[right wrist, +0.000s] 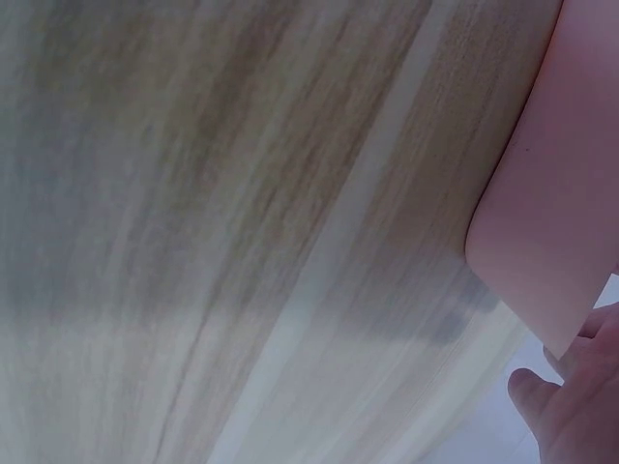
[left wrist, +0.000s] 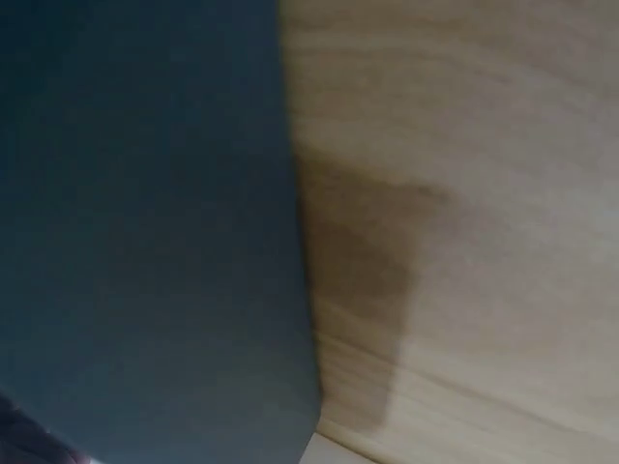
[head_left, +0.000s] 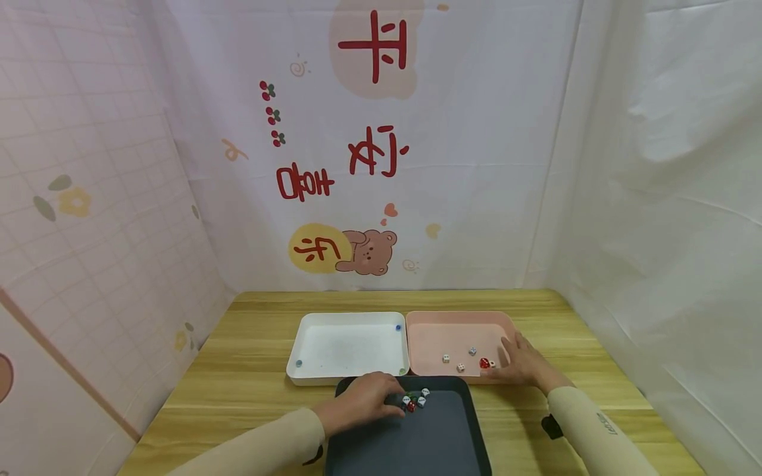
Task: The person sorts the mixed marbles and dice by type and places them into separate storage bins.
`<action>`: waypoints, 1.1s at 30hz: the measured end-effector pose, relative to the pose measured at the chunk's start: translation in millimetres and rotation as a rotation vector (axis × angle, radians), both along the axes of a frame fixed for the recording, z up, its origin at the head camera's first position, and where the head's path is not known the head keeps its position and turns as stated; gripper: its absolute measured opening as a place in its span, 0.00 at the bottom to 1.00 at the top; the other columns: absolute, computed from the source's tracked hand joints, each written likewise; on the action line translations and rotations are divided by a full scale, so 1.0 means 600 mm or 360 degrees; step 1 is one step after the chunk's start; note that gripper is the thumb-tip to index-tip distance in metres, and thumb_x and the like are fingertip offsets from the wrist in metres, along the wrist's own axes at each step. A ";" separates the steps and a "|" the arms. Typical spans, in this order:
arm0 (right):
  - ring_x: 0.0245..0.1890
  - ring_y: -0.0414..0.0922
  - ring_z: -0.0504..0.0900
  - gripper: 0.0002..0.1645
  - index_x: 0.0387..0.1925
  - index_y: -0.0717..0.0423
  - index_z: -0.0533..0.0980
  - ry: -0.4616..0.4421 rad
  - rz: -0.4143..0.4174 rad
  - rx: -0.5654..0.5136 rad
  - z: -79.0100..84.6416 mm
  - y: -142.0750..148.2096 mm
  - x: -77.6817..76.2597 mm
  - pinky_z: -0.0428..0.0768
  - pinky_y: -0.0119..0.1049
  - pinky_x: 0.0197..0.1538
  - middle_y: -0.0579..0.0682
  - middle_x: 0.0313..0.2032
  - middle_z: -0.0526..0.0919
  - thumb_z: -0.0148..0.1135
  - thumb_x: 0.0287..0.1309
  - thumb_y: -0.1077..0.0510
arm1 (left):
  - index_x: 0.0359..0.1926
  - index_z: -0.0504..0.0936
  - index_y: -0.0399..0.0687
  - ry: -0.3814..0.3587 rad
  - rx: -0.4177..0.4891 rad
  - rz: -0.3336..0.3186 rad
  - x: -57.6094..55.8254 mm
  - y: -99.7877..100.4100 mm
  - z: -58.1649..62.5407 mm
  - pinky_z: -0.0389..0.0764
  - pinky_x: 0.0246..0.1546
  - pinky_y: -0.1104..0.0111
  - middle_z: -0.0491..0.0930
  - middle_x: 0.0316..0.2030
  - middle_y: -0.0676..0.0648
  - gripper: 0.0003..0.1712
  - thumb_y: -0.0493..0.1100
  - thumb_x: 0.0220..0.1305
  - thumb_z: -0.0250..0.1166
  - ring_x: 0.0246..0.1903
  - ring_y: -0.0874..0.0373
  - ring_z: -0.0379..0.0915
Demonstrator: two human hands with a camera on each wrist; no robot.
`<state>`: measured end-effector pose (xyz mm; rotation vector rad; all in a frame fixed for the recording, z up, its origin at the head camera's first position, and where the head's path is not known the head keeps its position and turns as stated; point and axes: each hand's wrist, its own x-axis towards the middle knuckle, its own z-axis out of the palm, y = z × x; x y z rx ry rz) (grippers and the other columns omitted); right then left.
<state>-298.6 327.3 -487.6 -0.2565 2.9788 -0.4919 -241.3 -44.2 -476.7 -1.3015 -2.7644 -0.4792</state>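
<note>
My left hand (head_left: 367, 398) is over the dark tray (head_left: 434, 439), its thumb and fingers apart beside a small cluster of dice. In that cluster are white dice (head_left: 421, 401), a red die (head_left: 411, 406) and a bit of green. My right hand (head_left: 520, 362) reaches over the right front rim of the pink tray (head_left: 428, 324), fingers spread near a red die (head_left: 485, 363) and a white die beside it. Several more pale dice (head_left: 461, 367) lie in the pink tray. The right wrist view shows part of the right hand (right wrist: 580, 401) by the tray's corner.
A white tray (head_left: 351, 318) stands left of the pink one, with blue dice (head_left: 299, 363) near its edges and a green one at its front right corner. All three trays are on a wooden table (head_left: 238, 370). White printed cloth (head_left: 476, 165) hangs behind and at the sides.
</note>
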 end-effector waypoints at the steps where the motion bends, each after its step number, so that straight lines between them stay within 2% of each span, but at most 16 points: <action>1: 0.60 0.71 0.46 0.68 0.64 0.70 0.54 0.0003 0.0001 0.0001 0.000 0.000 0.001 0.54 0.65 0.56 0.78 0.62 0.44 0.61 0.35 0.24 | 0.42 0.83 0.52 -0.0001 -0.0008 0.0000 0.000 0.000 -0.003 0.74 0.39 0.73 0.79 0.37 0.58 0.20 0.56 0.50 0.67 0.38 0.69 0.72; 10: 0.60 0.72 0.47 0.67 0.63 0.71 0.55 0.0026 0.0008 0.0006 0.001 -0.001 0.005 0.54 0.64 0.55 0.78 0.61 0.45 0.61 0.35 0.25 | 0.41 0.84 0.53 0.0026 -0.0059 0.0005 -0.002 0.002 -0.014 0.74 0.38 0.74 0.78 0.36 0.58 0.19 0.55 0.50 0.68 0.37 0.69 0.72; 23: 0.60 0.72 0.46 0.67 0.64 0.71 0.54 -0.0020 -0.0003 -0.0014 0.004 -0.002 0.005 0.53 0.65 0.56 0.78 0.62 0.43 0.61 0.36 0.26 | 0.36 0.85 0.58 0.0217 -0.0169 -0.0008 0.005 0.008 -0.021 0.73 0.32 0.76 0.76 0.32 0.60 0.13 0.55 0.49 0.68 0.33 0.70 0.70; 33: 0.60 0.73 0.46 0.67 0.64 0.71 0.54 0.0015 0.0016 -0.0014 0.002 -0.001 0.004 0.54 0.66 0.55 0.79 0.61 0.43 0.61 0.36 0.25 | 0.32 0.84 0.59 0.0206 -0.0173 0.0015 0.003 0.013 -0.023 0.71 0.29 0.76 0.74 0.29 0.60 0.09 0.53 0.49 0.69 0.30 0.70 0.68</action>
